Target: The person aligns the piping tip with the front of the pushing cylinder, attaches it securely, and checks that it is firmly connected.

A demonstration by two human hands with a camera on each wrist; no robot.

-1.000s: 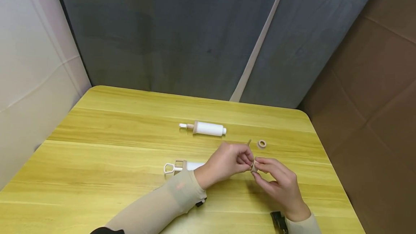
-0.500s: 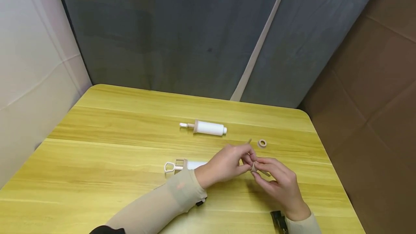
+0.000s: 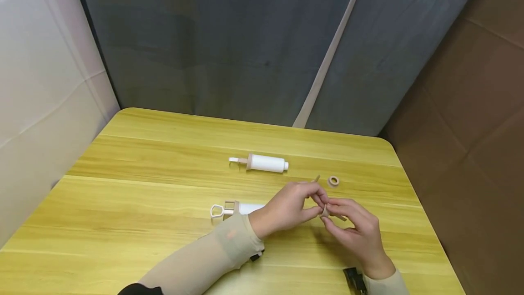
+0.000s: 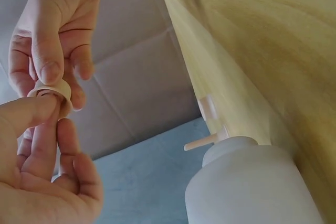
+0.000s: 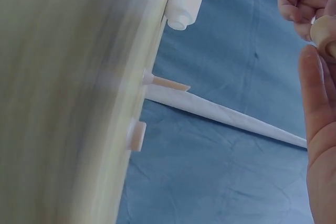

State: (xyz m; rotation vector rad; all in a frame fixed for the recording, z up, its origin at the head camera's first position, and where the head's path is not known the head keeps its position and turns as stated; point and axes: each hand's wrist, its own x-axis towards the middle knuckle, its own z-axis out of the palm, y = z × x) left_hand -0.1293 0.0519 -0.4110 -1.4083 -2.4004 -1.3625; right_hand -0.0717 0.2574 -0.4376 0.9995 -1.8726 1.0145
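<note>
Both hands meet above the right half of the table. My right hand (image 3: 360, 233) pinches a small beige cup-shaped cap (image 4: 62, 92) by its outside, with fingers and thumb round it. My left hand (image 3: 288, 208) has its thumb and forefinger together inside the cap's open mouth. A thin beige needle-like piece (image 3: 340, 217) sticks out from the cap's far side, between the right fingers; its base is hidden by the left fingertips. Beneath the left wrist lies a white toy syringe (image 3: 250, 208) with a looped plunger handle, partly covered by the forearm.
Farther back on the wooden table (image 3: 163, 185) lies a second white toy syringe (image 3: 268, 163) with a beige collar. A beige ring-like cap (image 3: 333, 181) and another thin beige piece (image 5: 170, 83) stand just beyond the hands. Grey cloth (image 3: 245, 49) hangs behind the table.
The thin beige piece has come into view past the cap on the right side. Both hands stay nearly in place, and the head view has shifted slightly.
</note>
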